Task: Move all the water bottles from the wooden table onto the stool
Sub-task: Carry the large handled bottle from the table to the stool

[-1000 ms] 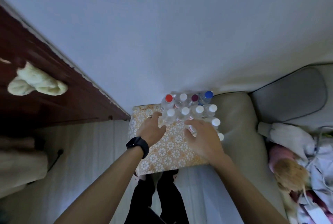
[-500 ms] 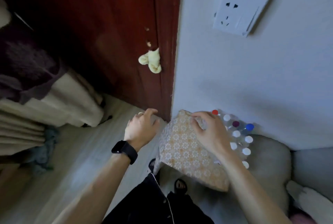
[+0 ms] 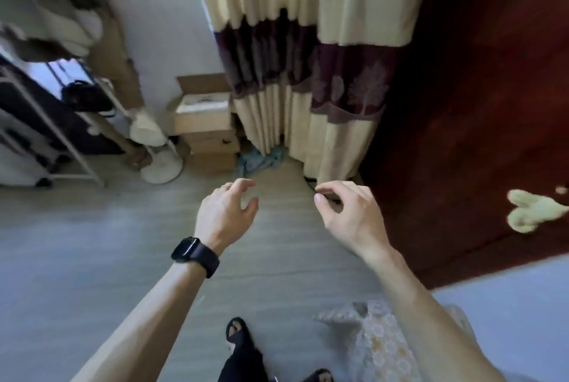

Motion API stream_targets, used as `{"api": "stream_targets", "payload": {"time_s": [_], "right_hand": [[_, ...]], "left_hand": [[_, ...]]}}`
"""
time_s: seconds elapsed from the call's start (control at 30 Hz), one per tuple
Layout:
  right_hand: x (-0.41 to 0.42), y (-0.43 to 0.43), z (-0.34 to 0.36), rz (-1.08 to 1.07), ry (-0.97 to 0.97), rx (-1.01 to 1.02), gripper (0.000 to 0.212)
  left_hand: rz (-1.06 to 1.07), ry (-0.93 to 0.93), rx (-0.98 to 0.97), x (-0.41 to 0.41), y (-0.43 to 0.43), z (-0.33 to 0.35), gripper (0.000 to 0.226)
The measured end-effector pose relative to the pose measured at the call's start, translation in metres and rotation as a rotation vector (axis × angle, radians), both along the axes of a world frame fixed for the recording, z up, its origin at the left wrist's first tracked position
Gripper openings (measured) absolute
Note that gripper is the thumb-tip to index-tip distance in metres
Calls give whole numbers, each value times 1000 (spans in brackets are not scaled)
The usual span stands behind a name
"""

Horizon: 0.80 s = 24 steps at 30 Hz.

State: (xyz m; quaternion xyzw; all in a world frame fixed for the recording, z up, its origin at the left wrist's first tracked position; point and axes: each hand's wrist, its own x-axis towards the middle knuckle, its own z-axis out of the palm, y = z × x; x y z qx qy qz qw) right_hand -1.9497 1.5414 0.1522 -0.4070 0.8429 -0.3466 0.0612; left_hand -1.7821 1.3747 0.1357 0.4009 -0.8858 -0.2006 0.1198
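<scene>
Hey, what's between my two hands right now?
Only bare grey floor, seen in the head view, lies between the left hand and the right hand.

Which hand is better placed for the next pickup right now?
Neither clearly. The left hand, with the black wristwatch, and the right hand both hang empty, fingers loosely curled, level over the grey floor. Nothing to pick up is in view. Only the right forearm crosses the floral-covered stool.
</scene>
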Motion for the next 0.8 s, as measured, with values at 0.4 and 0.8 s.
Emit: {"api": "stream_targets", "payload": {"time_s": [0.4,0.8], "right_hand": [[330,-337,47,850,117,-7,25],[523,-534,72,1150,116,-37,32]], "left_hand": [[846,10,-105,418,-165,47,37],[1161,-10,-161,591,-276,84,37]]}}
